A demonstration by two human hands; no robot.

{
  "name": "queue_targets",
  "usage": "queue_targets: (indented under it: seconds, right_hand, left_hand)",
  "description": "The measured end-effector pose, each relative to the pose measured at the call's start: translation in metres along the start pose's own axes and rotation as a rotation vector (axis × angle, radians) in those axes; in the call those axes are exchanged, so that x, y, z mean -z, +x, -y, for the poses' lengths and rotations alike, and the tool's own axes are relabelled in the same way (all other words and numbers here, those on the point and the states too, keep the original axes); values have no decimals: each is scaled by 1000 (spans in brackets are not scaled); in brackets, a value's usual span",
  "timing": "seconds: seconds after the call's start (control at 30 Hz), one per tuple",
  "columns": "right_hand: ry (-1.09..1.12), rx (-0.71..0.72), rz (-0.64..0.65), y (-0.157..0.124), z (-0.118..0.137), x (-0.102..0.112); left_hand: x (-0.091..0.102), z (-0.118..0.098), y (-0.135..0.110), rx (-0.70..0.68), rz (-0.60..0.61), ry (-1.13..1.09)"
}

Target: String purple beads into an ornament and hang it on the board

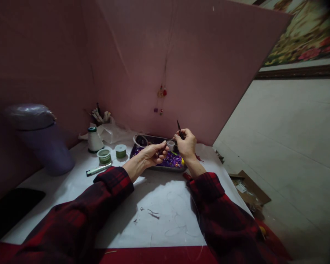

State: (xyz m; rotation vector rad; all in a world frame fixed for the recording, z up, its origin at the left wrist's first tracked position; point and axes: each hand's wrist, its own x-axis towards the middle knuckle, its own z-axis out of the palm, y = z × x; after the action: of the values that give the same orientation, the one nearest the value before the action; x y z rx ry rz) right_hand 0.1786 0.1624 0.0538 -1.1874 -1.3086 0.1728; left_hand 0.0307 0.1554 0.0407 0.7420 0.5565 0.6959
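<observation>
My left hand is closed in a pinch over the bead tray, its fingertips on a thin thread and something small and dark. To its right, my right hand pinches the other end of the thread between thumb and forefinger. A slim black pointed tool, perhaps tweezers, sticks up out of that same hand. Purple beads fill much of the dark tray below. A clear round cup leans at the tray's back left, and another small clear cup is partly hidden between the hands.
Left of the tray are a green thread spool, another green spool, a white thread cone and a pale utility knife. A purple tumbler stands far left. Beaded strings hang on the pink panel. Thread scraps lie in front.
</observation>
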Motion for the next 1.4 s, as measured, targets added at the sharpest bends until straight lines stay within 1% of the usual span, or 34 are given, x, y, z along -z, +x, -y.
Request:
queue_targets:
  seconds: [0.2,0.3,0.43,0.53,0.67,0.8,1.07,1.23,1.4]
  right_hand:
    - [93,15,51,-2,5,-2]
    - [134,19,50,-3,6,-3]
    - [158,2,22,-2,6,-3]
    - [127,4,-8,-1,6,-1]
    - [92,16,-62,0,4,0]
    - [118,14,-77,1,2,0]
    - [86,-1,-133,3,-1,2]
    - [107,-41,-155,5,-7,1]
    - [155,-91,-188,8,-14,1]
  left_hand:
    - [4,1,3,11,-34,59]
    - [7,0,3,-2,-27,57]
    - [9,0,1,-50,31,59]
    - [9,0,-1,-60,66,54]
    - [7,-1,-1,-33,58,25]
    - [6,0,0,-24,47,22]
    - [9,-2,-1,-5,98,38]
    - [8,-4,1,9,46,24]
    - [7,-5,0,18,68,45]
